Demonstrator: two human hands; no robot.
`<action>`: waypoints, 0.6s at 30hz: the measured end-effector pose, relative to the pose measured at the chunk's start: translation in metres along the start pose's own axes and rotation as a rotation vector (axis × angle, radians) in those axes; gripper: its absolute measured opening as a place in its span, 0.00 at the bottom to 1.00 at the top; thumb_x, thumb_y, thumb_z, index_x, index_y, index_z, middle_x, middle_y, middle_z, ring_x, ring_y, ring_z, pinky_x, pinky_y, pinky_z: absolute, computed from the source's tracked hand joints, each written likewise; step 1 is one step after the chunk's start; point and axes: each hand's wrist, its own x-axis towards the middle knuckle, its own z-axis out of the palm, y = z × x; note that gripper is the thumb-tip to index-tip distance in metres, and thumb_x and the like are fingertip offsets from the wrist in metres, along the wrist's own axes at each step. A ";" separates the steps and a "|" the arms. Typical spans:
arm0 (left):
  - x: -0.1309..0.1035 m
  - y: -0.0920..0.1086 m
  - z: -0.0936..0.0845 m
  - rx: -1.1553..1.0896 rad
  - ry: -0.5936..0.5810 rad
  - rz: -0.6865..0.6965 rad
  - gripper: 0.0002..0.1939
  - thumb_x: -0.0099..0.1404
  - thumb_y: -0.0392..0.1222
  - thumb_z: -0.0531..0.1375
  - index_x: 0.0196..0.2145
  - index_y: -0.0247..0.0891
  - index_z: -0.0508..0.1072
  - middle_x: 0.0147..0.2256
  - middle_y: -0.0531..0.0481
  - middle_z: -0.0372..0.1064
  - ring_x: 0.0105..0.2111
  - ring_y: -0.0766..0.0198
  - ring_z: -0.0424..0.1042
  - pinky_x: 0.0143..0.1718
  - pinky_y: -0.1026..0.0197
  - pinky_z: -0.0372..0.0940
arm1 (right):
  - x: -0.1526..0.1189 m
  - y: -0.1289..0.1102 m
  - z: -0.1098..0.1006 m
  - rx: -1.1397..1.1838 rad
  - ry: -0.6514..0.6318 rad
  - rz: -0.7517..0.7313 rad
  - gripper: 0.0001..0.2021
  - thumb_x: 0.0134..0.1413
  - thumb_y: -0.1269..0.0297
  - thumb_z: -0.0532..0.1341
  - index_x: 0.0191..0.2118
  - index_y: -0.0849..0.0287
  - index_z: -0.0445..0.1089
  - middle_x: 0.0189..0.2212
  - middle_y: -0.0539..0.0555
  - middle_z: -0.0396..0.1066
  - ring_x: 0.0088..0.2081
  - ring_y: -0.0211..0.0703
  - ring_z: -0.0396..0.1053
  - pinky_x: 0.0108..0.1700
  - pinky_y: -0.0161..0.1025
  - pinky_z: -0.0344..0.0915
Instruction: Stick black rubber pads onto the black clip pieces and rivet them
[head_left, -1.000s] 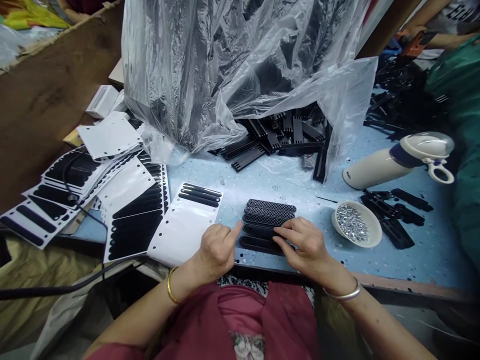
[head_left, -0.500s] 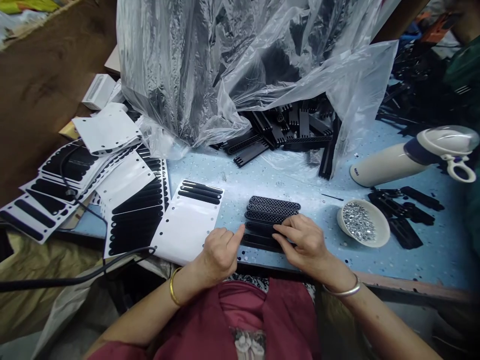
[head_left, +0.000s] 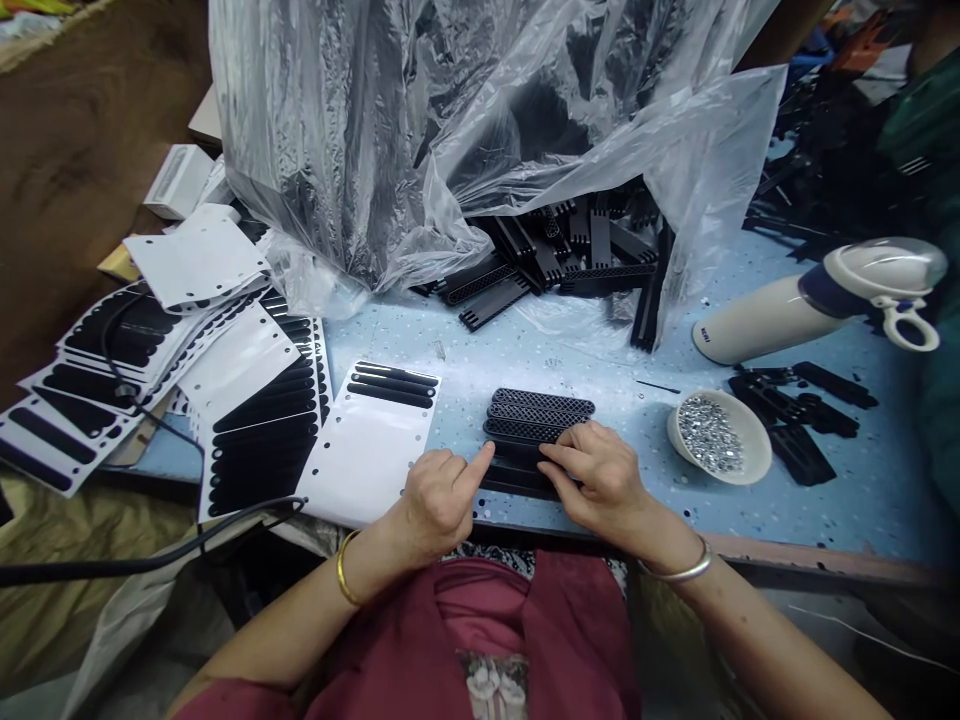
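Observation:
Several long black plastic pieces lie side by side in front of me; the farther ones show a textured lattice face (head_left: 540, 407). On a nearer piece, a smooth black strip (head_left: 517, 455) lies lengthwise. My left hand (head_left: 444, 495) has its fingers curled, with one digit stretched to the strip's left end. With thumb and forefinger close together, my right hand (head_left: 598, 475) grips the strip toward its right end. Left of the hands is a white backing sheet (head_left: 375, 450) with a few black strips at its far edge.
Piled sticker sheets (head_left: 259, 450) and a black cable (head_left: 150, 568) are at left. A clear plastic bag (head_left: 360, 150) partly covers black parts (head_left: 600, 240) behind. A bowl of small metal pieces (head_left: 759, 450), a bottle (head_left: 772, 320) and loose black parts (head_left: 806, 455) lie right.
The view has shifted slightly, so things appear a little farther left and up. My left fingertip has edged right over the strip's end; my right hand stays at about the same spot on it.

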 end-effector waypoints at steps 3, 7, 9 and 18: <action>0.003 -0.001 0.001 0.026 -0.019 0.008 0.24 0.58 0.25 0.47 0.52 0.23 0.65 0.21 0.50 0.60 0.22 0.60 0.59 0.21 0.57 0.55 | 0.001 0.000 0.001 -0.009 0.003 -0.004 0.06 0.55 0.72 0.61 0.33 0.63 0.76 0.26 0.57 0.69 0.29 0.43 0.64 0.32 0.42 0.58; 0.005 -0.002 0.000 0.055 -0.038 0.043 0.24 0.56 0.24 0.48 0.50 0.24 0.66 0.21 0.49 0.60 0.22 0.59 0.58 0.21 0.57 0.55 | -0.001 0.005 0.000 -0.016 0.015 0.001 0.05 0.56 0.70 0.62 0.35 0.61 0.76 0.27 0.56 0.70 0.29 0.43 0.64 0.32 0.42 0.60; 0.006 -0.003 -0.001 0.065 -0.039 0.056 0.23 0.56 0.24 0.48 0.50 0.24 0.66 0.22 0.49 0.60 0.22 0.60 0.58 0.21 0.58 0.55 | -0.003 0.009 -0.003 0.000 0.032 0.005 0.05 0.57 0.68 0.63 0.36 0.61 0.76 0.27 0.56 0.70 0.30 0.44 0.65 0.32 0.42 0.61; 0.007 -0.005 0.002 0.098 -0.049 0.118 0.24 0.54 0.24 0.48 0.49 0.23 0.65 0.23 0.48 0.61 0.24 0.58 0.58 0.22 0.57 0.56 | -0.020 0.022 -0.015 0.031 0.070 0.016 0.07 0.59 0.71 0.61 0.42 0.61 0.74 0.28 0.56 0.69 0.30 0.42 0.65 0.31 0.40 0.65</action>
